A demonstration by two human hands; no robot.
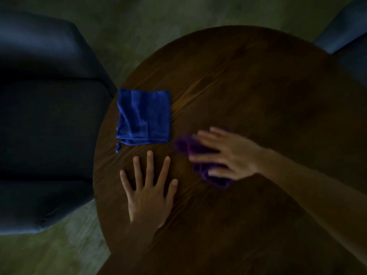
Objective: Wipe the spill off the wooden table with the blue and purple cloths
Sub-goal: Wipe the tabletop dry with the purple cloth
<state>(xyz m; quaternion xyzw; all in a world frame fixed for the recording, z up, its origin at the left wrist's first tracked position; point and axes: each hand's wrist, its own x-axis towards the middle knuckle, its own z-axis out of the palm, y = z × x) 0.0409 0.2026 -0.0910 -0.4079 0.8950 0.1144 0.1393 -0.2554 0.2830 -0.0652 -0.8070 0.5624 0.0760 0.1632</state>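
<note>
Purple cloth (200,155) lies under right hand (228,153).

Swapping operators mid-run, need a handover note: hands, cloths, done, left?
Left hand: flat on the round dark wooden table, fingers spread, empty.
Right hand: pressing the crumpled purple cloth to the table; blurred, so probably mid-wipe.
Folded blue cloth: untouched near the table's left edge.
Done: cannot tell; too dim to see any spill.
Left: finish wiping, use the blue cloth.
</note>
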